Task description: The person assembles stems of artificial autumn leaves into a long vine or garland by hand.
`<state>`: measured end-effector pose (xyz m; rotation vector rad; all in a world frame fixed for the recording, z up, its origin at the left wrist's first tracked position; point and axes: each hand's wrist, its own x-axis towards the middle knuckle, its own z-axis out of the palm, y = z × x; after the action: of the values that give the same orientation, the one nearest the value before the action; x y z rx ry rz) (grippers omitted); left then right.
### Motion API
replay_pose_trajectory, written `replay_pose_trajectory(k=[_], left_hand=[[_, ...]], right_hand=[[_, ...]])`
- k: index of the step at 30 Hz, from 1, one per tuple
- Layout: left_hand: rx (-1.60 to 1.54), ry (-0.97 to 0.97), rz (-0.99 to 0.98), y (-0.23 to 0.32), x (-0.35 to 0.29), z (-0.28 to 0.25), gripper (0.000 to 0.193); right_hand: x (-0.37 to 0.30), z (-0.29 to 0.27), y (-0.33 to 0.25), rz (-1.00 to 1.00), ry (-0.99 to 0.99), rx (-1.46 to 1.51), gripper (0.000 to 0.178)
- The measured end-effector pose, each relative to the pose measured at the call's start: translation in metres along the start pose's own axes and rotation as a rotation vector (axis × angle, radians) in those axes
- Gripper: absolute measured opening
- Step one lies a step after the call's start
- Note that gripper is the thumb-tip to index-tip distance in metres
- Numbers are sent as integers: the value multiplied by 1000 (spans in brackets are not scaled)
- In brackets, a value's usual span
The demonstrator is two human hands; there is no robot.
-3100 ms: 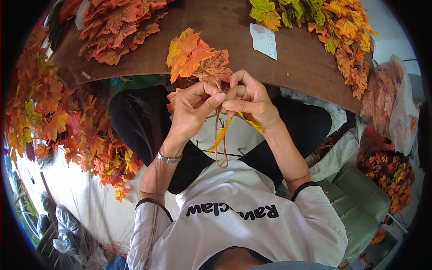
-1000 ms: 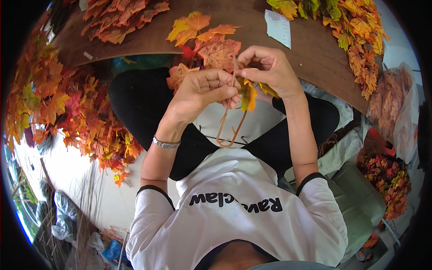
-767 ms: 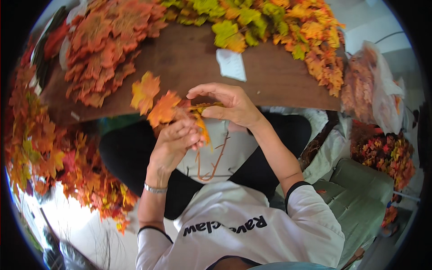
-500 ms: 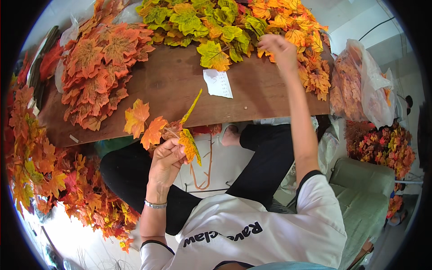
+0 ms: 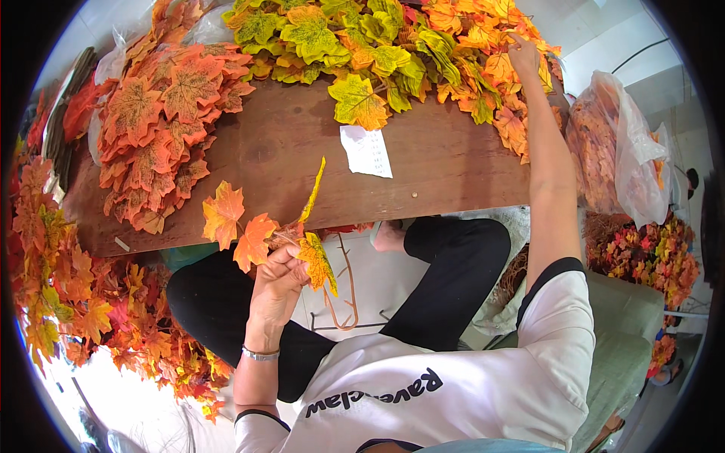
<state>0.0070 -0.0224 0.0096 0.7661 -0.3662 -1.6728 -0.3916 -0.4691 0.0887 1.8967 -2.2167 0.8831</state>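
My left hand (image 5: 279,283) is closed around an artificial maple-leaf spray with a long brown stem (image 5: 349,283) that loops down over my lap. It carries two orange leaves (image 5: 224,214) and yellow-green leaves (image 5: 317,260), held just at the table's near edge. My right arm is stretched out to the far right of the table. There my right hand (image 5: 523,57) has its fingers bent together on an orange maple leaf in the pile of yellow-orange leaves (image 5: 504,75); the fingertips are partly hidden.
On the brown table (image 5: 279,143) lie a red-orange leaf pile (image 5: 162,113), a green-yellow leaf pile (image 5: 313,38) and a paper slip (image 5: 368,152). A plastic bag of leaves (image 5: 615,151) hangs by the right edge. Leaf garlands (image 5: 143,325) fill the left; a green armchair (image 5: 623,325) stands at right.
My right hand has moved right and farther away, from over the gap between the piles onto the yellow-orange leaves. My left hand keeps the spray almost in place.
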Motion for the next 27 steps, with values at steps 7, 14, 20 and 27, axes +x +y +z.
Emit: replay_pose_trajectory(k=[7, 14, 20, 27], left_hand=[[8, 44, -8, 0, -3, -1, 17], [111, 54, 45, -2, -1, -4, 13], [133, 42, 49, 2, -2, 5, 10], [157, 12, 63, 3, -10, 2, 7]], right_hand=[[11, -9, 9, -503, 6, -144, 16], [6, -73, -22, -338, -56, 210, 21], [-16, -99, -30, -297, -521, 577, 24], [-173, -134, -91, -588, -503, 824, 14]])
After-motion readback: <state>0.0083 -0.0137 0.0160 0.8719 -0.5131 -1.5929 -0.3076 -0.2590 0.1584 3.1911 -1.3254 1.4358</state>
